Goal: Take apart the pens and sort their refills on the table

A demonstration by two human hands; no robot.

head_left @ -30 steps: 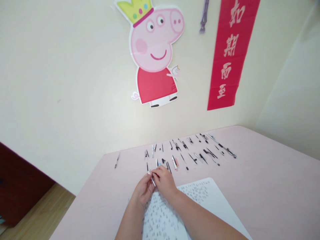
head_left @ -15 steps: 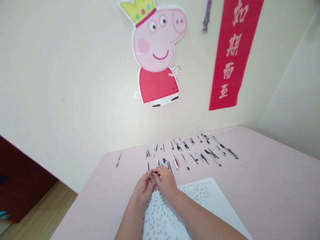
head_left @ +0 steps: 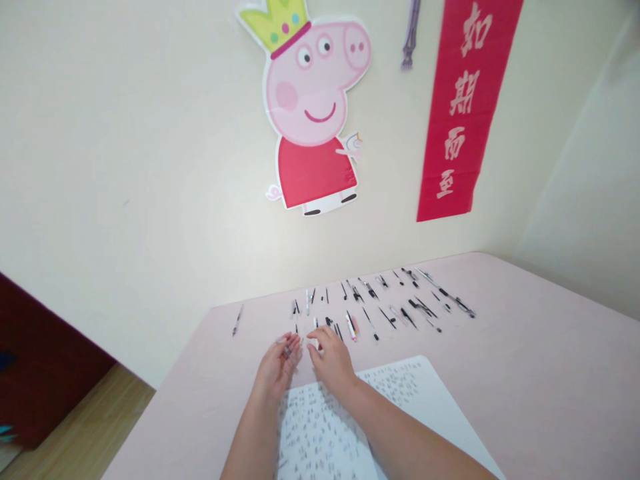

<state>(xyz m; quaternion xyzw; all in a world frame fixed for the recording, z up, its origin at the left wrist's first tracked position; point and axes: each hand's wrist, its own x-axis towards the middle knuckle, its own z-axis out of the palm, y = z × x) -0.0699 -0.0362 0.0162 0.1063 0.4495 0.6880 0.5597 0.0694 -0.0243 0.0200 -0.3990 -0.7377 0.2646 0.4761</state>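
Eyes up to the wall: the red banner (head_left: pixel 463 107) carries the only writing that reads clearly, four pale Chinese characters stacked top to bottom, 如期而至, filling the strip from its upper end down to its lower edge. Down on the pink worktop (head_left: pixel 525 373), the white sheet (head_left: pixel 400 413) is covered in rows of small grey marks, but they are blurred and too small to make out as letters or numbers. The pens (head_left: pixel 380 303) laid out beyond it are too tiny for any barrel print to be read.
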